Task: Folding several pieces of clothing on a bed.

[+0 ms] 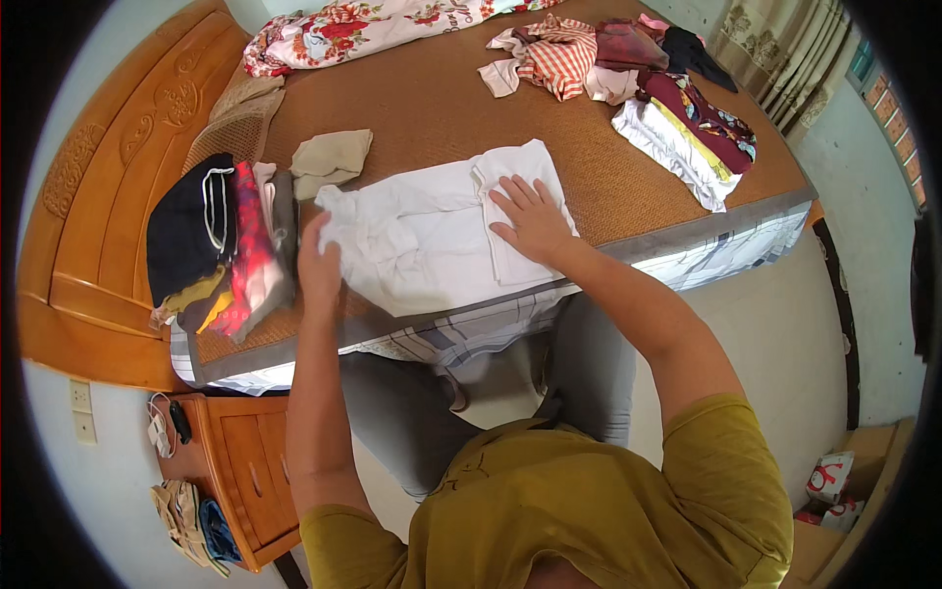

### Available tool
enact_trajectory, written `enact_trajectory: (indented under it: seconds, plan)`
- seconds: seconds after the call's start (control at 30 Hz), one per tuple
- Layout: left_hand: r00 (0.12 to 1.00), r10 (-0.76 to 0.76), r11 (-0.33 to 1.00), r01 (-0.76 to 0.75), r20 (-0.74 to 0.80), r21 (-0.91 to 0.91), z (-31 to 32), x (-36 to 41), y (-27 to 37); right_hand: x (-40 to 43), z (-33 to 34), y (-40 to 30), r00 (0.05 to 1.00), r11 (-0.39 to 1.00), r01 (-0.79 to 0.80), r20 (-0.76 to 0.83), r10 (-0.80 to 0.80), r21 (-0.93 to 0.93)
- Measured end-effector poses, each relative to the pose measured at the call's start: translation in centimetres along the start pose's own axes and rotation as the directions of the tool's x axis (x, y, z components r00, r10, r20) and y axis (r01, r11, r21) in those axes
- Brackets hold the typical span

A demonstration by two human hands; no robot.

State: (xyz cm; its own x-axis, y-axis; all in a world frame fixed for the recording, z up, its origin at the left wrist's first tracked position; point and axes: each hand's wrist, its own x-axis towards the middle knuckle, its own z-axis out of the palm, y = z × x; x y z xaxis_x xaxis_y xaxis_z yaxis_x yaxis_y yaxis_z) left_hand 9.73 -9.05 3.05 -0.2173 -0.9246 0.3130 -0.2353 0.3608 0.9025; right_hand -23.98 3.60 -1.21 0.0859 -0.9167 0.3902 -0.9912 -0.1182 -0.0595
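A white garment (pixel 441 250) lies spread on the woven bed mat in front of me, with its right end folded inward. My right hand (pixel 531 223) presses flat on that folded end, fingers apart. At the garment's left edge is my left hand (pixel 319 258), slightly blurred, thumb and fingers apart with nothing seen between them. Just left of this hand stands a row of folded clothes, including a black piece with white trim (pixel 188 221) and a red patterned one (pixel 246 243). A beige folded cloth (pixel 331 158) rests beyond the left hand.
On the mat (pixel 412 110) at the right are a stack of folded clothes (pixel 684 143) and a loose heap with a red checked garment (pixel 559 55). A floral bundle (pixel 368 33) lies at the far side. The carved wooden headboard (pixel 110 206) and a nightstand (pixel 250 471) bound the left.
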Motion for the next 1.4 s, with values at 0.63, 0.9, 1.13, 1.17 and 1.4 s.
enact_trajectory:
  seconds: [0.63,0.9,1.13,1.17,1.4]
  plan:
    - [0.924,0.078,0.919,-0.213,0.375,0.332,5.7,-5.9,9.7,-0.5,0.1,0.3,0.999,0.999,-0.036,-0.018,0.036,0.01]
    - [0.909,-0.359,0.907,0.286,0.21,0.311,1.1,-3.7,0.8,-0.4,0.2,0.0,0.999,0.999,-0.04,-0.009,0.04,-0.008]
    - [0.821,-0.416,0.907,0.405,0.39,0.116,4.6,-3.0,1.8,-0.5,0.1,0.0,0.998,0.998,-0.067,0.01,0.067,0.012]
    - [0.823,-0.412,0.91,0.397,0.39,0.124,4.5,-2.9,1.7,-0.4,0.1,-0.1,0.998,0.998,-0.059,-0.019,0.059,0.034]
    - [0.881,-0.349,0.905,0.405,0.318,-0.128,6.6,-0.8,7.6,0.6,-2.9,3.9,0.918,0.717,-0.147,-0.176,0.355,0.681]
